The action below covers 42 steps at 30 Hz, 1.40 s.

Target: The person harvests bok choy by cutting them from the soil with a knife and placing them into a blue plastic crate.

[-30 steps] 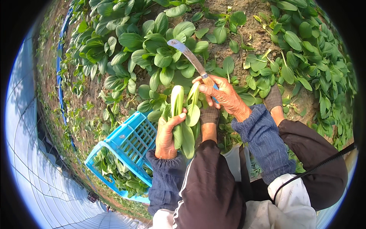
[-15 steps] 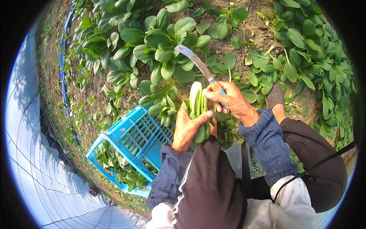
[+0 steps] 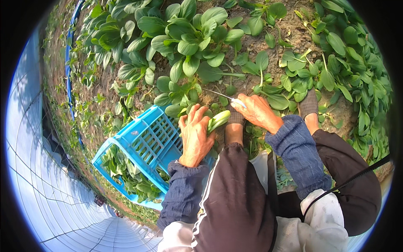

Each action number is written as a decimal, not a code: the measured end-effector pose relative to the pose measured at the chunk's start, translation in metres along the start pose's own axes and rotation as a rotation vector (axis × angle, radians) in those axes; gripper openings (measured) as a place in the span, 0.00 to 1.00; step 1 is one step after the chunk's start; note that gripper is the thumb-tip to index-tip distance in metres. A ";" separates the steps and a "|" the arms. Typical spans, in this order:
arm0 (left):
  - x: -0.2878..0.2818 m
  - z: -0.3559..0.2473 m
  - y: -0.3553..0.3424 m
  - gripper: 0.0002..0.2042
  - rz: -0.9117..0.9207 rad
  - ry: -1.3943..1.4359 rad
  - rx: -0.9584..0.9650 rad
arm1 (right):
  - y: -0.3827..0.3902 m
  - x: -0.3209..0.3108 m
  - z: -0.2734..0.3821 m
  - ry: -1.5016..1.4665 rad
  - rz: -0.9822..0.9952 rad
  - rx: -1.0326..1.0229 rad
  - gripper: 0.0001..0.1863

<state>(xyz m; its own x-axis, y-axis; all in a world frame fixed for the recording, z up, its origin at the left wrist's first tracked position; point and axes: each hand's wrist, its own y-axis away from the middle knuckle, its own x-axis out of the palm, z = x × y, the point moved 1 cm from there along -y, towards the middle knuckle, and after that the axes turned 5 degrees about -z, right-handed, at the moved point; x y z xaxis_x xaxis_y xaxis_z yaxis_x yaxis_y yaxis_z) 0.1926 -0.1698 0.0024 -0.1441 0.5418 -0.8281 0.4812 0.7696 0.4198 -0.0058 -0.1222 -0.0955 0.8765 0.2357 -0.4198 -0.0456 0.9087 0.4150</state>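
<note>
My left hand (image 3: 195, 136) is closed around a head of bok choy (image 3: 219, 121), its pale cut base pointing right and its leaves mostly hidden beneath the palm. The fingers reach forward, a little apart. In my right hand (image 3: 257, 112) is a small sickle (image 3: 217, 93), gripped by its handle. Its thin blade points left, seen nearly edge-on, close to the leaves of a low plant (image 3: 181, 95). A gap separates the two hands.
A blue plastic crate (image 3: 126, 145) holding cut greens lies beside my left forearm. Bok choy plants (image 3: 189, 35) grow ahead, with more leaves (image 3: 336, 63) along the right. My feet (image 3: 310, 104) stand on soil among loose leaves. A blue hose (image 3: 68, 63) runs at far left.
My hands have moved apart. The left has turned palm-down and shifted left with the bok choy toward the crate. The sickle has swung from pointing up to lying low, edge-on.
</note>
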 end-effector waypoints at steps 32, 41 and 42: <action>0.063 0.056 0.042 0.19 -0.324 -0.056 -0.344 | -0.008 0.095 0.014 0.134 0.179 0.140 0.21; 0.034 0.048 0.047 0.15 -0.417 0.726 -0.718 | 0.003 0.054 0.001 -0.348 0.392 0.385 0.24; 0.023 0.037 0.044 0.14 -0.419 1.022 -0.771 | 0.006 0.042 -0.004 -0.509 0.385 0.476 0.24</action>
<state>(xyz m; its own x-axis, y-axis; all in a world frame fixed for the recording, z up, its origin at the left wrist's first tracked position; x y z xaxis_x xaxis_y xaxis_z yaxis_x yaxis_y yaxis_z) 0.2424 -0.1357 -0.0120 -0.8971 -0.0323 -0.4406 -0.3144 0.7473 0.5854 0.0294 -0.1059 -0.1139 0.9574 0.2123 0.1955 -0.2804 0.5236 0.8045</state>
